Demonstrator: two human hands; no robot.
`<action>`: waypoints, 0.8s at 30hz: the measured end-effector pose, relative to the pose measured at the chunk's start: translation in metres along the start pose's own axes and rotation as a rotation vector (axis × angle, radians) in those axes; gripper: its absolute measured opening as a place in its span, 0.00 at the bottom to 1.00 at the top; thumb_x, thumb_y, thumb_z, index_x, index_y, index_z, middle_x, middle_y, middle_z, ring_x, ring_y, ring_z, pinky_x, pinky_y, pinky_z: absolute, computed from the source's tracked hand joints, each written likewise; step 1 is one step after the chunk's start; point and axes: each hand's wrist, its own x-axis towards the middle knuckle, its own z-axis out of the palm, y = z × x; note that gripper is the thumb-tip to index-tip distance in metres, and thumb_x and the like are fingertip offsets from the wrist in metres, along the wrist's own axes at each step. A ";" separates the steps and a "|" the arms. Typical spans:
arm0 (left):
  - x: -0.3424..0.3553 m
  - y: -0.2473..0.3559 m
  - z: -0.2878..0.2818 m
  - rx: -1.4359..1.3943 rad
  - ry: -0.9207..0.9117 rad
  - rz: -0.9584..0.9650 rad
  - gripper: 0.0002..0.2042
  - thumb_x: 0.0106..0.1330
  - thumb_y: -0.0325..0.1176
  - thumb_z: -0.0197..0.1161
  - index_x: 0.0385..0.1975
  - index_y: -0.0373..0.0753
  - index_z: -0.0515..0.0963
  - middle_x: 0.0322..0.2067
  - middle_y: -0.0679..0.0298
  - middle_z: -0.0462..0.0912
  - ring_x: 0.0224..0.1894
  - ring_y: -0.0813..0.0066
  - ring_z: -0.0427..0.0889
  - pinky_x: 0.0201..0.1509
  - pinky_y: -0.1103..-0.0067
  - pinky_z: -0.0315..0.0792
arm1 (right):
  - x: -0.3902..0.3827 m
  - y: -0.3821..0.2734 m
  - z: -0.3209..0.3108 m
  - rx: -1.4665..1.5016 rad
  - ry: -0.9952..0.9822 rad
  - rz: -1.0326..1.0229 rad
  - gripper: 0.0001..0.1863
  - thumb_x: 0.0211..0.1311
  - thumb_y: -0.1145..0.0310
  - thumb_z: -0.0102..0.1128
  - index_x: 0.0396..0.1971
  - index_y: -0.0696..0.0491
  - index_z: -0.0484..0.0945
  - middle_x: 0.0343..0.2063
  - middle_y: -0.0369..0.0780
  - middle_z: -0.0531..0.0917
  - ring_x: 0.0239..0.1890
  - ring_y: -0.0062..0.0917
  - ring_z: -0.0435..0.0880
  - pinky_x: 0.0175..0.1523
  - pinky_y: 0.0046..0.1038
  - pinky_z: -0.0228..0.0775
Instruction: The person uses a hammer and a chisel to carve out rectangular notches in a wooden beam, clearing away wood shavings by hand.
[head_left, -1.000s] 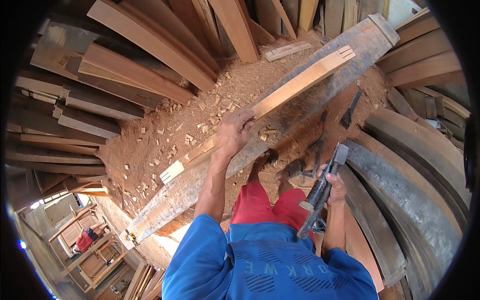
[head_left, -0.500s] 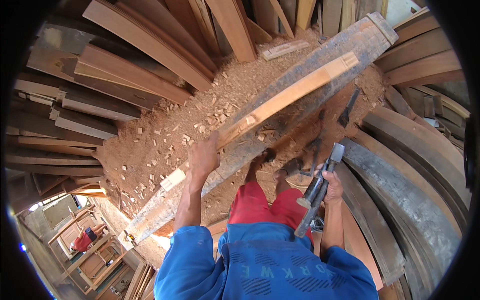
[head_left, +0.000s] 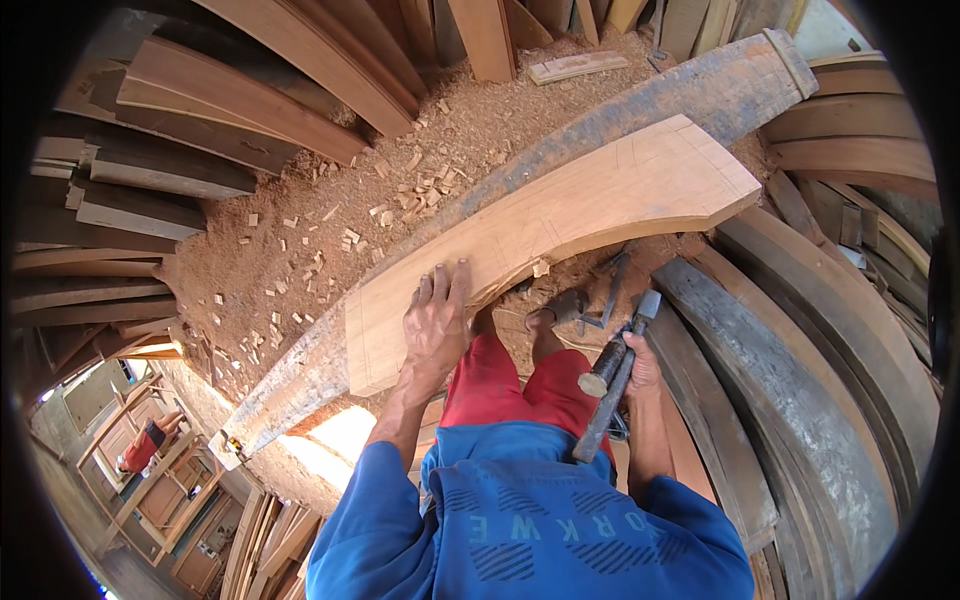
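Fingers (head_left: 447, 290) of the left hand (head_left: 436, 325) spread wide and pressed flat on the near edge of the pale wooden board (head_left: 560, 225), palm down, nothing clasped. Fingers of the right hand (head_left: 640, 365) closed around two tools together: a chisel with dark round wooden handle (head_left: 603, 370) and a hammer with long dark shaft (head_left: 612, 395), its metal head up near the board's lower edge. Board lying tilted across a long grey weathered beam (head_left: 640, 105), from the lower left up to the upper right, with one broad angled end at the right and thin pencil lines on its face. Below the board, bare feet (head_left: 560, 305) on the sawdust, red shorts (head_left: 505, 375) and blue shirt (head_left: 530, 520) nearer the camera. Around, reddish sawdust and wood chips (head_left: 330, 240) on the ground. Further out, stacks of curved planks (head_left: 850, 330) at the right and straight dark planks (head_left: 150, 170) at the left.
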 end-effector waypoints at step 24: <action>0.102 0.013 -0.051 -0.136 0.049 0.074 0.30 0.63 0.46 0.70 0.62 0.38 0.75 0.43 0.51 0.87 0.50 0.48 0.84 0.57 0.59 0.75 | -0.001 -0.014 0.032 -0.058 -0.123 -0.150 0.18 0.61 0.63 0.69 0.45 0.57 0.79 0.34 0.40 0.85 0.32 0.25 0.84 0.41 0.27 0.82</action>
